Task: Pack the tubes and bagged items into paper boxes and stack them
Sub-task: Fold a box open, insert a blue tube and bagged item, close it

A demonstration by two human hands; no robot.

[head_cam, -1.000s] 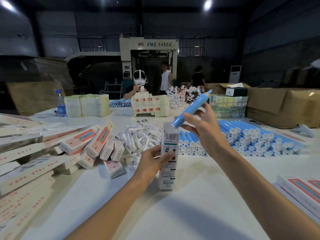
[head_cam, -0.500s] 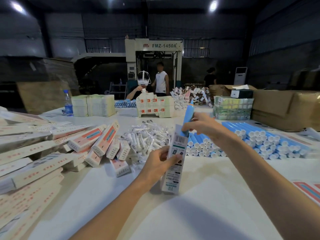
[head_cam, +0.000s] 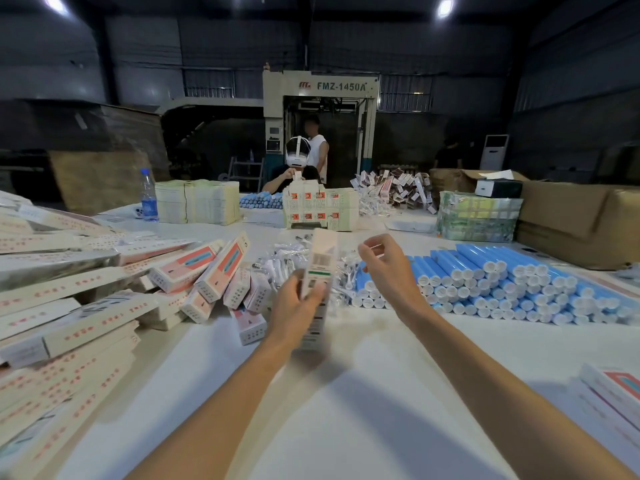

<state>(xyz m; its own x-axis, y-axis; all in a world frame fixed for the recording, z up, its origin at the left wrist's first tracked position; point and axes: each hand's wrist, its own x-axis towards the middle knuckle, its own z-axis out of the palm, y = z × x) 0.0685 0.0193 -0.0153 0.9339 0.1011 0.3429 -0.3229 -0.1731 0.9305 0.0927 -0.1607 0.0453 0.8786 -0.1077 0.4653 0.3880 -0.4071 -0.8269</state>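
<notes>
Blue tube has left the right hand since half a second ago and no longer shows above the held box (head_cam: 319, 268). Right hand (head_cam: 389, 271) has drawn back to just right of the box top, center frame, not touching it. Its fingers are loosely curled with thumb and forefinger apart, and nothing is seen in them. Left hand (head_cam: 294, 308) grips the held box, fingers and thumb curled round its lower half. The box stands upright, center frame, over the white table (head_cam: 346, 410). It's blurred, so can't tell if its bottom end rests on the table or how the top flap sits. Just behind it is a pile of bagged items (head_cam: 285, 259). Right of center, blue tubes (head_cam: 502, 282) lie in stacked rows, white caps toward the camera. On the left is a box heap (head_cam: 214, 268), cartons leaning on each other. At the lower right edge is a box stack (head_cam: 613, 386).
</notes>
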